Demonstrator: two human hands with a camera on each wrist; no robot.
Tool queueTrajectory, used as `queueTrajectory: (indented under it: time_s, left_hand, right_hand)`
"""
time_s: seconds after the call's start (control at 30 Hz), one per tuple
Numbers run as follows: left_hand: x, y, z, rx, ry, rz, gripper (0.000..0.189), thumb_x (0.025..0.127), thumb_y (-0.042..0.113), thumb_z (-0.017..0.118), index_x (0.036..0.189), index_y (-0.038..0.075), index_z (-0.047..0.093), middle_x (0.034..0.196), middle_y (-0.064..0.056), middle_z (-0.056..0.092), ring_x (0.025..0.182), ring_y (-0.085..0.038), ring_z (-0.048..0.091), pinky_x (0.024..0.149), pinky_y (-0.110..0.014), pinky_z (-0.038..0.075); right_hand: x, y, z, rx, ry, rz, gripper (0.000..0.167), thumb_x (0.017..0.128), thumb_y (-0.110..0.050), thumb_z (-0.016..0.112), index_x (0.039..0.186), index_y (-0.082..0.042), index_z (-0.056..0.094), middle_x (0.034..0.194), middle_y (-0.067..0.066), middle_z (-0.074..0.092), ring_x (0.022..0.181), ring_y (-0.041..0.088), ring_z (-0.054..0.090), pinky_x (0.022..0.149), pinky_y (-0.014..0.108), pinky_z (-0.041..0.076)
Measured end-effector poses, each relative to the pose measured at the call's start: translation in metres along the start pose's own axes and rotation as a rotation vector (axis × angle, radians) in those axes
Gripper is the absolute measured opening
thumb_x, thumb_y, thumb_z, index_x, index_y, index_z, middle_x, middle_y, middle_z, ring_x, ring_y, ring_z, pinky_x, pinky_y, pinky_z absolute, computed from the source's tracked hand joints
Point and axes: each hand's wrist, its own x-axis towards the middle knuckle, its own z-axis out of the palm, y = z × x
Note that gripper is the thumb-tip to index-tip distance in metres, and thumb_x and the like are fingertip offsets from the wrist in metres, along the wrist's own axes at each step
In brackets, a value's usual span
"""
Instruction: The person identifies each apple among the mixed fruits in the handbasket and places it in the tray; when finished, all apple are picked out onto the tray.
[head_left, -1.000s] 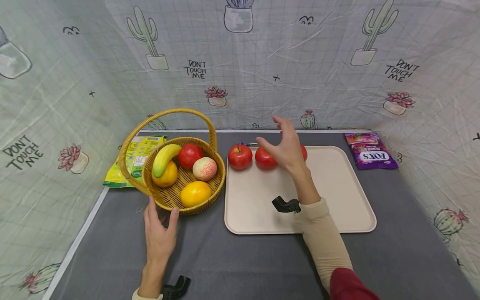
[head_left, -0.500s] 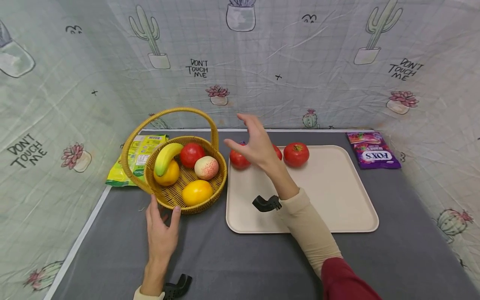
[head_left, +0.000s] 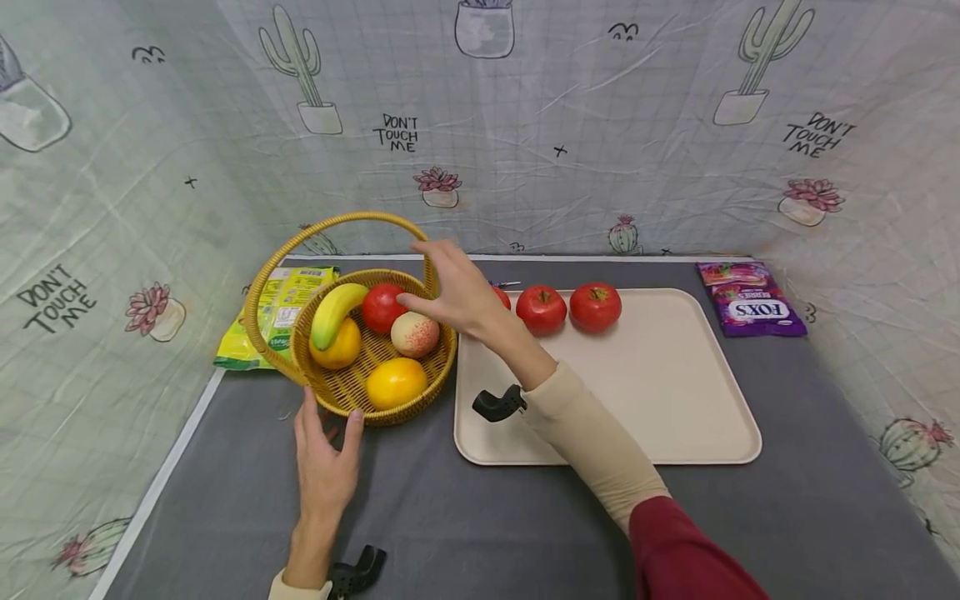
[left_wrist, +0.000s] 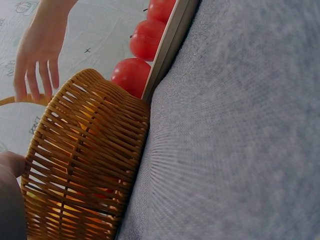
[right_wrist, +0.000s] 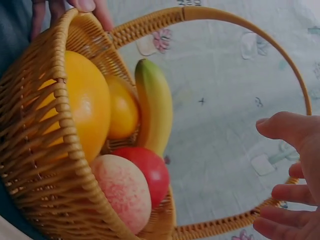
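Observation:
A yellow wicker basket (head_left: 341, 414) with a tall arched handle stands at left on the grey cloth. Inside lie a banana (head_left: 335, 315), an orange fruit (head_left: 339, 346), a red fruit (head_left: 380, 308), a pale speckled peach (head_left: 414, 335) and a yellow-orange fruit (head_left: 396, 383). My left hand (head_left: 326, 471) holds the basket's near side, its thumb on the rim. My right hand (head_left: 467, 296) hovers over the basket's right side near the handle's base, thumb and fingers spread, holding nothing. In the right wrist view, my right hand's fingers (right_wrist: 287, 215) overlap the handle; contact cannot be told.
Right of the basket lies a beige tray (head_left: 637, 400). Red fruits (head_left: 542, 310) line its far edge, one partly hidden by my right hand. A yellow-green packet (head_left: 281, 304) lies behind the basket. A purple Fox's packet (head_left: 752, 300) is at far right. Patterned fabric surrounds the table.
My right hand has moved left from above the red fruits on the tray to the basket's right side, staying spread. My left hand keeps its place on the basket.

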Motion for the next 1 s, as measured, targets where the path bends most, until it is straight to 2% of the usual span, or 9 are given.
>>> queueTrajectory:
  time_s: [0.17, 0.43, 0.77, 1.0]
  left_hand:
    - [0.001, 0.0, 0.0, 0.002, 0.004, -0.002, 0.083, 0.099, 0.034, 0.062, 0.162, 0.016, 0.012, 0.162, -0.016, 0.025, 0.135, -0.035, 0.045, 0.103, -0.054, 0.047]
    - [0.002, 0.001, 0.002, 0.012, 0.01, 0.015, 0.082, 0.099, 0.031, 0.062, 0.162, 0.013, 0.013, 0.161, -0.018, 0.027, 0.134, -0.036, 0.046, 0.101, -0.056, 0.047]
    - [0.001, 0.0, 0.0, 0.008, 0.009, 0.024, 0.081, 0.099, 0.031, 0.063, 0.162, 0.015, 0.014, 0.162, -0.017, 0.027, 0.135, -0.034, 0.046, 0.098, -0.052, 0.049]
    - [0.0, 0.0, -0.002, 0.004, 0.002, 0.019, 0.082, 0.099, 0.031, 0.063, 0.162, 0.015, 0.014, 0.162, -0.016, 0.026, 0.137, -0.035, 0.044, 0.1, -0.054, 0.048]
  right_hand:
    - [0.012, -0.007, 0.014, -0.049, -0.109, 0.001, 0.077, 0.09, -0.048, 0.07, 0.151, -0.013, 0.042, 0.153, 0.009, 0.045, 0.138, 0.026, 0.046, 0.116, 0.041, 0.042]
    - [0.026, -0.008, 0.035, -0.094, -0.193, 0.025, 0.075, 0.09, -0.049, 0.069, 0.151, -0.014, 0.042, 0.151, 0.008, 0.046, 0.136, 0.024, 0.046, 0.115, 0.04, 0.042]
    - [0.039, 0.002, 0.059, -0.132, -0.225, 0.071, 0.076, 0.09, -0.048, 0.071, 0.152, -0.013, 0.042, 0.154, 0.008, 0.045, 0.139, 0.024, 0.046, 0.116, 0.038, 0.042]
    - [0.043, 0.005, 0.071, -0.144, -0.274, 0.116, 0.077, 0.09, -0.048, 0.07, 0.153, -0.015, 0.04, 0.156, 0.009, 0.041, 0.138, 0.024, 0.048, 0.112, 0.038, 0.046]
